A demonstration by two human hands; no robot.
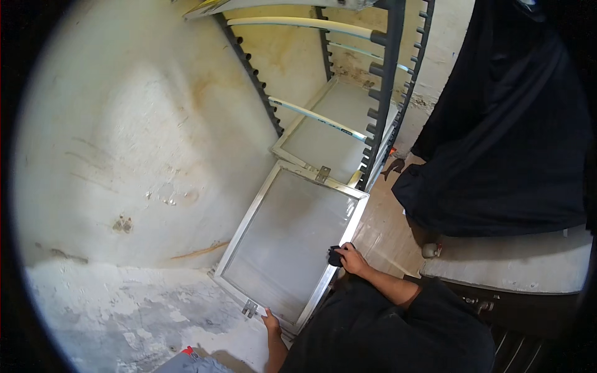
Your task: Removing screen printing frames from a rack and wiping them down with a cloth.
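Note:
A screen-printing frame (289, 238) with pale mesh and a metal rim lies before me, slanting up to the right. Two metal brackets are fixed to it, one at its upper edge (322, 174) and one at its lower edge (249, 308). My right hand (352, 259) presses a bunched black cloth (335, 256) on the right rim. My left hand (270, 321) is at the lower rim with its thumb raised; its other fingers are partly hidden, so its grip is unclear. A second framed screen (326, 126) lies beyond the upper edge, partly behind the rack.
A rack with black toothed posts (385, 93) and pale crossbars (317, 118) stands ahead. A stained wall (140, 163) rises on the left. Black fabric (503, 140) hangs over a pale surface (508, 270) at right. Grey fabric with a red part (191, 361) lies at lower left.

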